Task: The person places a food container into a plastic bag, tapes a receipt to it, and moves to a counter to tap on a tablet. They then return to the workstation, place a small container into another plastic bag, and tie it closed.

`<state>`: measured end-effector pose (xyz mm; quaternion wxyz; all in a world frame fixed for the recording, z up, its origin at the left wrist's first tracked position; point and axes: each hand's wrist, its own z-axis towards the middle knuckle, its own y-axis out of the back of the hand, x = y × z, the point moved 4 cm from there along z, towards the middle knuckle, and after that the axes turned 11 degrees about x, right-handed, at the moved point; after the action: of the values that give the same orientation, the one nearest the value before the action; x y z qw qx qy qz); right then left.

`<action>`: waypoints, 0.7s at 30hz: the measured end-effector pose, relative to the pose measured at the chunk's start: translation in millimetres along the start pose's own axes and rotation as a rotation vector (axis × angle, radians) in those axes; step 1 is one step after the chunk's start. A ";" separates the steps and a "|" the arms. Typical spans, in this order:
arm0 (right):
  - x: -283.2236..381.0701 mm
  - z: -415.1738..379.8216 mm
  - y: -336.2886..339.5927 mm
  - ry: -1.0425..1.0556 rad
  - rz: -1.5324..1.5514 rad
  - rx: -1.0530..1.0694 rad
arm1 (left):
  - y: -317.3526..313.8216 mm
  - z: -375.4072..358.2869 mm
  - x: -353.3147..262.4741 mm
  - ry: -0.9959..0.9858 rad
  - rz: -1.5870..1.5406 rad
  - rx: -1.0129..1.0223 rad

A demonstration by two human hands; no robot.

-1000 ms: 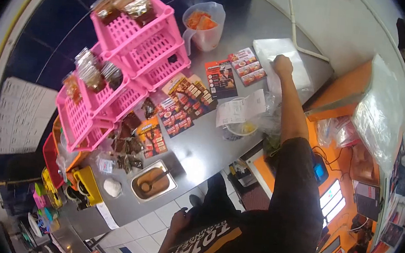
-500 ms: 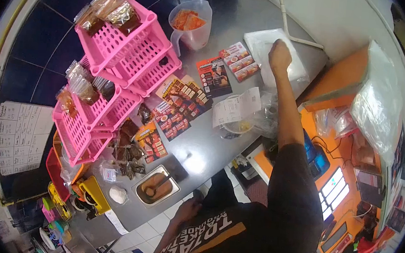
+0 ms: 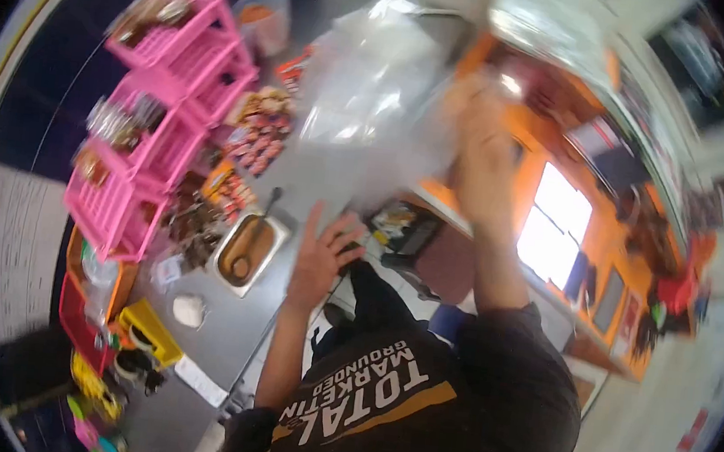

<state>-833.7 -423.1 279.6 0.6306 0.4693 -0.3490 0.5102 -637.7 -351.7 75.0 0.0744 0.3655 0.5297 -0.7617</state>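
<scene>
Item: clear plastic bag (image 3: 374, 96), upper centre of the frame, lifted off the table (image 3: 221, 334). A second ago it lay flat at the far end of the table with the right hand (image 3: 483, 142) pressed on it; now it is held up in the air by that hand, raised in front of the chest. The picture is blurred by a quick turn of the head, so the exact grip cannot be told; the fingers appear closed on the bag's right edge.

Left hand (image 3: 321, 257): earlier held low at the waist, now brought up to the near edge of the table, fingers (image 3: 316, 219) spread wide, nothing held. It is judged that the bag has been picked from its stack and is being brought toward both hands.

Surroundings, catalogued left to right:
- Stacked pink baskets (image 3: 163, 120), left of the frame, with packets of dark goods in them.
- Steel tray of brown sauce (image 3: 246, 250) with a spoon in it, just left of the left hand.
- Printed leaflets (image 3: 258, 129) laid on the table behind the tray.
- Plastic jug (image 3: 264, 25), top of the frame, partly blurred.
- Yellow box (image 3: 149, 332), lower left.
- Orange counter with lit screens (image 3: 554, 218), right of the frame.

Obstruction: the sauce tray stands close beneath the hanging bag.
</scene>
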 end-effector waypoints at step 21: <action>-314.3 -91.9 325.1 -0.163 -1.206 -0.233 | -45.8 -105.6 154.2 0.318 -0.003 -0.593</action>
<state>-1227.0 -422.6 38.4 0.8263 0.5494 -0.1227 -0.0147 -721.5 -198.9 -6.7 0.0928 0.4414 0.7337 -0.5082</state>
